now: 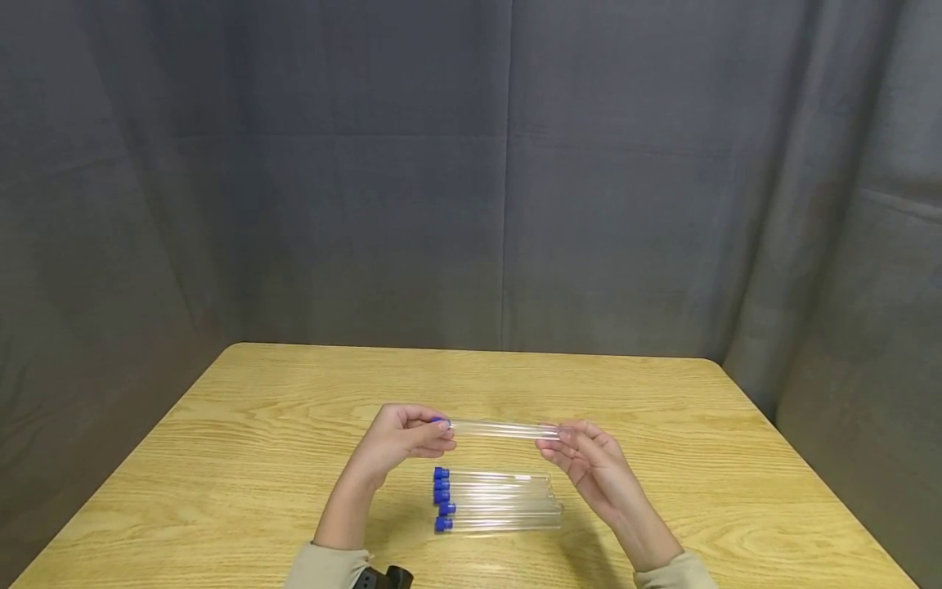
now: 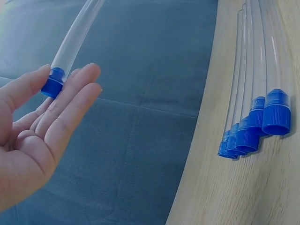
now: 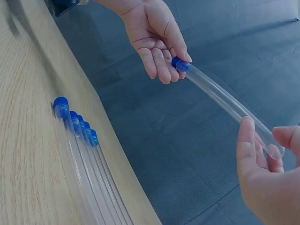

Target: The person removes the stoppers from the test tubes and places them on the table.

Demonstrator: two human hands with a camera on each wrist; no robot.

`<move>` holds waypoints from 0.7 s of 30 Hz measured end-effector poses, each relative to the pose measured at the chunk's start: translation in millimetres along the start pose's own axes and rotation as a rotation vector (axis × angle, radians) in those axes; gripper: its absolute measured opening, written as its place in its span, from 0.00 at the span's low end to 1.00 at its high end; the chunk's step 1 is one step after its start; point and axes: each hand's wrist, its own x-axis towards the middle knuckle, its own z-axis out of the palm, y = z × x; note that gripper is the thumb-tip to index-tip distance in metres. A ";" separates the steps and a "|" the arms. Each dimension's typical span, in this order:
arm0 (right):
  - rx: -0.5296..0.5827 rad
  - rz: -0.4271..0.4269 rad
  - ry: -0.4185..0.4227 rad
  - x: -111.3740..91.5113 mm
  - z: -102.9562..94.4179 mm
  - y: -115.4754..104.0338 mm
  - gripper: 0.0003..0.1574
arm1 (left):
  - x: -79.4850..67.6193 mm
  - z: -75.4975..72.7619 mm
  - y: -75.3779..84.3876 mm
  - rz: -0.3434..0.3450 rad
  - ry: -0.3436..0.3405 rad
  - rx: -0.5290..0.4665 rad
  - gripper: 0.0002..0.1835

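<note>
A long, round, see-through tube w/ a rounded btm (image 1: 504,429) was up in the air over the surface, lying nearly flat, b/w the two hands. Its small blue ridged cap (image 2: 52,87) was on, at the L end. The L hand (image 1: 403,438) pinched it at the cap, thumb on one side, fingers on the other. The R hand (image 1: 592,466) held the btm end b/w thumb & fingers.

Nearer the person, 5 more see-through tubes w/ blue caps (image 1: 500,505) lay side by side, all caps to the L. One, 2nd from the near side, sat a bit further R than the rest. Couldn't tell if they all touched.

Under them was a yellow-brown wood-look surface w/ round corners (image 1: 221,458). Both arms had tan cloth sleeves (image 1: 324,566), & a small black thing (image 1: 383,577) was by the L wrist. Big dark grey cloth curtains (image 1: 368,180) hung at the back & on both sides.
</note>
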 end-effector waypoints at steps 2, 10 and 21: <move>-0.011 -0.006 0.004 0.9 0.8 0.6 0.21 | 0.2 0.3 -0.4 -0.001 0.015 0.003 0.13; -0.054 -0.011 0.039 1.9 2.6 2.3 0.22 | 1.6 2.0 -2.7 0.013 0.063 0.086 0.11; -0.132 0.002 0.197 0.6 9.0 2.6 0.19 | 0.9 7.9 1.0 -0.014 0.181 0.153 0.10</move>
